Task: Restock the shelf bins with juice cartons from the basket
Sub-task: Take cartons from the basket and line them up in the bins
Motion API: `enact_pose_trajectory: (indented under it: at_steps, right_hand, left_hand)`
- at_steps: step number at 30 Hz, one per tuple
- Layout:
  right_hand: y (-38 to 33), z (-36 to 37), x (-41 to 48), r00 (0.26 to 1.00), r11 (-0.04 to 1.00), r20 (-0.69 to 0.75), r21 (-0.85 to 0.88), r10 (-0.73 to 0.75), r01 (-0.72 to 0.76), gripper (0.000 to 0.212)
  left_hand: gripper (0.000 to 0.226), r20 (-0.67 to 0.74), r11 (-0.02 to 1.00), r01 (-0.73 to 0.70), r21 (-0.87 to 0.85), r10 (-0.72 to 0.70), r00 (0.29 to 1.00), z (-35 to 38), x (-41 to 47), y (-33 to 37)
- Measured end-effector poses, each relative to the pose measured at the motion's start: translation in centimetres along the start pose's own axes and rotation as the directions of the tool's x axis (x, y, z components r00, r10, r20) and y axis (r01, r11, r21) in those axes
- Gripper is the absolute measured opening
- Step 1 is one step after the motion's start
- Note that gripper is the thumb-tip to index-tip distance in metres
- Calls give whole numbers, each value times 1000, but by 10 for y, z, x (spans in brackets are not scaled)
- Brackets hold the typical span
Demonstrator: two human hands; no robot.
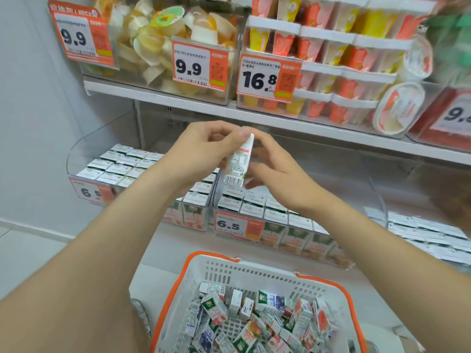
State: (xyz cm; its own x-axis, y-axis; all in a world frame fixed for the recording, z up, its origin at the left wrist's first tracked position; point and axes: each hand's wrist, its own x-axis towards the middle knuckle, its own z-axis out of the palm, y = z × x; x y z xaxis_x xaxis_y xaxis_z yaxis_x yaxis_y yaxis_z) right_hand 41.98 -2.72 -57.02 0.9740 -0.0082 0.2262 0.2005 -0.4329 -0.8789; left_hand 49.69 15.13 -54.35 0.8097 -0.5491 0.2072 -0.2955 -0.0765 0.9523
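A small white juice carton with an orange band and a barcode is held upright in mid-air above the shelf bins. My left hand pinches its top and left side. My right hand touches its right side and lower edge, fingers partly spread. Below them, clear shelf bins hold rows of cartons: a left bin and a middle bin, each with a price tag. A white basket with an orange rim stands at the bottom, holding several loose cartons.
A third bin of cartons sits at the right. The upper shelf carries clear bins of jelly cups and stacked pudding packs with price tags. A pale wall is at the left.
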Motion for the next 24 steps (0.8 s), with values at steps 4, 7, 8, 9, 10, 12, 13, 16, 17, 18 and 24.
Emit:
enact_pose_trajectory:
  at_steps: [4, 7, 8, 9, 10, 12, 13, 16, 17, 18, 24]
  right_hand:
    - [0, -35, -24, 998, 994, 15, 88, 64, -65, 39]
    - [10, -53, -34, 990, 992, -68, -33, 121, -123, 27]
    - [13, -58, -37, 987, 988, -95, -74, 131, -138, 24]
    - [17, -62, -39, 984, 982, -112, -117, 136, -149, 22]
    - [19, -66, -41, 982, 975, -118, -145, 149, -165, 20]
    - [27, -75, -41, 972, 964, -144, -166, 187, -210, 17]
    - [31, -80, -41, 965, 957, -177, -182, 195, -227, 17]
    - [42, -95, -35, 932, 938, -339, -264, 130, -226, 22]
    - [43, -101, -35, 919, 922, -380, -308, 107, -235, 22]
    - [43, -108, -35, 909, 895, -405, -365, 93, -255, 22]
    - [47, -138, -46, 960, 596, -244, -754, 134, -275, 45]
  left_hand:
    - [30, -61, 999, 43, 32, -41, 997, 42, 3, 2]
    - [29, 0, 997, 62, 49, -62, 998, 66, 5, 1]
    - [25, 37, 995, 74, 64, -77, 996, 71, 6, 0]
    - [20, 76, 991, 95, 90, -102, 992, 75, 7, -1]
    - [18, 109, 986, 120, 114, -133, 985, 79, 8, -3]
    - [23, 115, 976, 144, 161, -163, 980, 85, 13, -7]
    - [29, 86, 971, 133, 198, -153, 984, 87, 14, -9]
    - [49, -7, 897, 68, 436, -72, 997, 86, 17, -16]
    - [52, -8, 837, 41, 546, -44, 999, 86, 16, -19]
    - [52, 9, 767, 11, 642, -22, 1000, 85, 16, -23]
    - [37, 383, 606, -265, 750, -71, 921, 110, 12, -43]
